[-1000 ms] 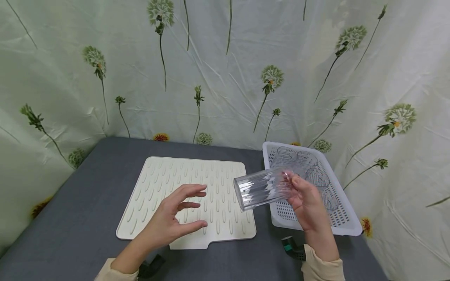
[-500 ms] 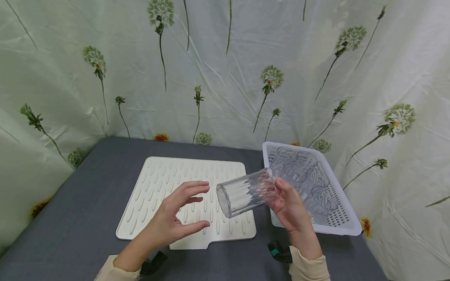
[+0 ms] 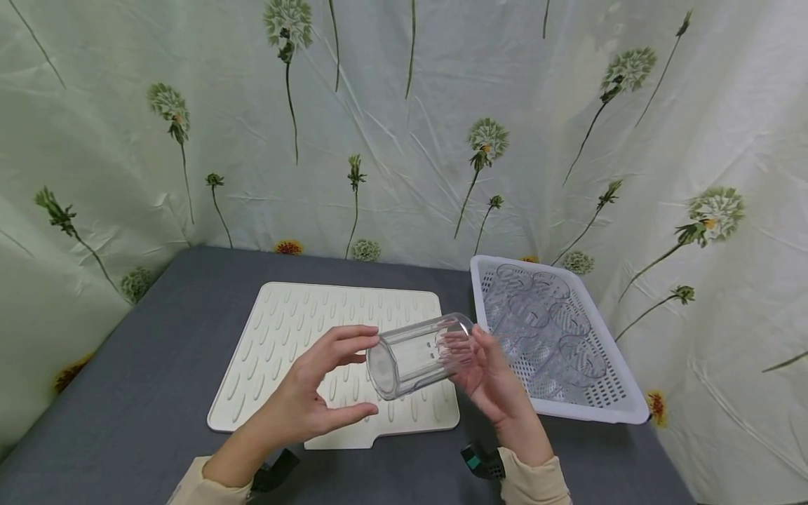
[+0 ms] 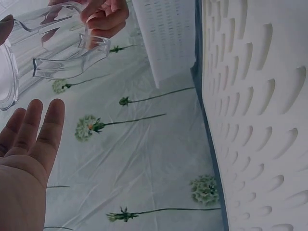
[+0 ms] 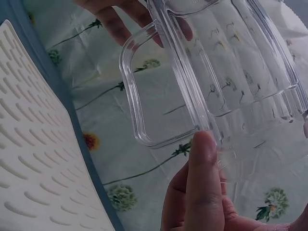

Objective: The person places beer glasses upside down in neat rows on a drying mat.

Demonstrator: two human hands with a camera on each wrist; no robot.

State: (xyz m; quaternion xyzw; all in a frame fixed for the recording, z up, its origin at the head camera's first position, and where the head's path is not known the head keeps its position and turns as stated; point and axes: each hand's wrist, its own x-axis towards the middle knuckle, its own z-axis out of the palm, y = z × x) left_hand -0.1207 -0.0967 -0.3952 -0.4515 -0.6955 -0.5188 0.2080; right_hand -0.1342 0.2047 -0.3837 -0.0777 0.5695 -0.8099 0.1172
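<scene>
A clear ribbed plastic-looking mug (image 3: 413, 356) lies tilted on its side in the air above the white mat. My right hand (image 3: 495, 386) grips it at its right end, fingers and thumb about the wall. Its square loop handle (image 5: 130, 91) shows in the right wrist view. By the mug's left end, my left hand (image 3: 309, 393) is spread, thumb apart from the fingers. In the head view its upper fingertips meet the mug's edge; whether they touch is unclear. The left wrist view shows the fingers (image 4: 53, 127) straight beside the mug.
A white mat (image 3: 278, 351) with raised oval ridges lies on the dark grey tabletop (image 3: 139, 393). To the right stands a white perforated basket (image 3: 621, 382) holding several clear mugs (image 3: 527, 312). A flower-printed curtain (image 3: 404, 140) hangs behind.
My right hand has carried the mug leftward from over the basket's edge to my left hand, turning it a little. The left hand has hardly moved.
</scene>
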